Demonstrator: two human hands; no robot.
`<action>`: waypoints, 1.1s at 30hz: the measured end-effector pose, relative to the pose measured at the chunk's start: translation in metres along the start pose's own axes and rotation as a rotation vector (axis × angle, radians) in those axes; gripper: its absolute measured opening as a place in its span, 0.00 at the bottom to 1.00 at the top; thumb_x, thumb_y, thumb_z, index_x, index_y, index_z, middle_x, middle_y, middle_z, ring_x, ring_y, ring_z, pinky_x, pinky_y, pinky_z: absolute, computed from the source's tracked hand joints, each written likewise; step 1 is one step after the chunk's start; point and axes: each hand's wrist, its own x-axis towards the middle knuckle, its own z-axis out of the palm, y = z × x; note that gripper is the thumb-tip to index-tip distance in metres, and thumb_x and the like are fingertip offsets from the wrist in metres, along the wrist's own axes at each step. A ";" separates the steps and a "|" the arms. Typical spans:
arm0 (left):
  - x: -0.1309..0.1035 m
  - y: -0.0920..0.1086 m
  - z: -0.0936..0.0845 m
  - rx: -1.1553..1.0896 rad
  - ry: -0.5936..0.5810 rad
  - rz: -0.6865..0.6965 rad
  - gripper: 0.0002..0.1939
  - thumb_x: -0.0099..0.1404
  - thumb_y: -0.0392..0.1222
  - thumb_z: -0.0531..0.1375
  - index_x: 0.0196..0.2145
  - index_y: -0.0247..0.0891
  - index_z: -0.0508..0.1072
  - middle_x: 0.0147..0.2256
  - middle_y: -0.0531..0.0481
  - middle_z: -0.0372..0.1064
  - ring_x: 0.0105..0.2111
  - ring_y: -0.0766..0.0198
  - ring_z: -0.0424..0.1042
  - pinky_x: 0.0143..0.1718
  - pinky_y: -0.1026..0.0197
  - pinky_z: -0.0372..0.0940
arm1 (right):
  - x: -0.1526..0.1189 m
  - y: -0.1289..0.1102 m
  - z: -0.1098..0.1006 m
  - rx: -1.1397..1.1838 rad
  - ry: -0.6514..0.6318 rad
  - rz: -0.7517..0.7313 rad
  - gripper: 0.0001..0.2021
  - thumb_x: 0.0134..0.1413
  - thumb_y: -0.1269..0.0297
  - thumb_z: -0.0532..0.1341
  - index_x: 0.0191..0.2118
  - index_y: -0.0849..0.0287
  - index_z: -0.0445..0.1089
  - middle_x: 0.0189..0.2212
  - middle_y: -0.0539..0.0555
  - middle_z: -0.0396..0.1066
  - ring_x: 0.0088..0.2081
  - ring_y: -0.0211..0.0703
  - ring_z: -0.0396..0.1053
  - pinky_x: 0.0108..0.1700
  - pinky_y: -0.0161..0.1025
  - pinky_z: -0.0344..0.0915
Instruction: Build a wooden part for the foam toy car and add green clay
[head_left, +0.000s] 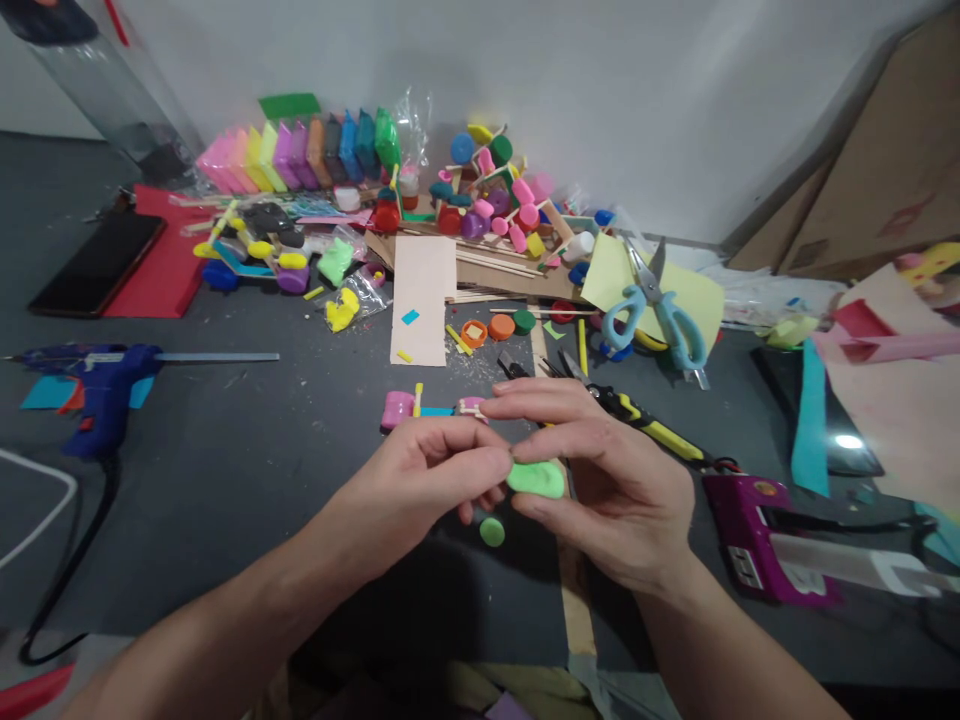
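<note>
A soft, flattened lump of bright green modelling clay (541, 482) is held just above the table. My right hand (619, 480) grips it between thumb and fingers. At the clay's left end, my left hand (442, 465) has thumb and forefinger pressed together against it. Below lies a small green disc (492, 532). Just beyond my fingers stands a small model with pink-purple wheels (397, 410), a blue strip (436, 411) and a yellow stick (418, 398); my hands partly cover it.
To the left lie a blue glue gun (105, 385) and a phone (101, 260). Scissors (656, 300), a yellow-black cutter (660, 435) and a purple device (757, 535) are on the right. Coloured clay packs (307, 150) and small models (495, 190) line the wall.
</note>
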 end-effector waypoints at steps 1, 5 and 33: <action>0.000 0.000 0.000 0.000 0.000 -0.006 0.11 0.57 0.44 0.66 0.25 0.34 0.74 0.24 0.54 0.66 0.24 0.71 0.62 0.27 0.67 0.58 | 0.000 0.000 0.000 0.003 0.000 -0.002 0.11 0.56 0.67 0.69 0.46 0.53 0.74 0.50 0.57 0.78 0.55 0.53 0.72 0.59 0.58 0.66; -0.002 -0.001 0.000 -0.007 0.006 -0.018 0.10 0.54 0.42 0.70 0.26 0.34 0.75 0.24 0.55 0.65 0.24 0.72 0.61 0.27 0.67 0.57 | 0.000 0.000 -0.001 -0.001 0.000 -0.006 0.13 0.56 0.65 0.69 0.48 0.52 0.74 0.51 0.57 0.77 0.55 0.54 0.72 0.59 0.58 0.66; 0.001 -0.006 0.001 -0.111 -0.065 0.023 0.09 0.61 0.44 0.67 0.30 0.34 0.77 0.24 0.54 0.67 0.22 0.72 0.63 0.23 0.69 0.63 | 0.000 -0.001 0.001 -0.316 -0.046 -0.193 0.21 0.66 0.61 0.58 0.62 0.59 0.67 0.53 0.64 0.75 0.57 0.57 0.70 0.55 0.59 0.70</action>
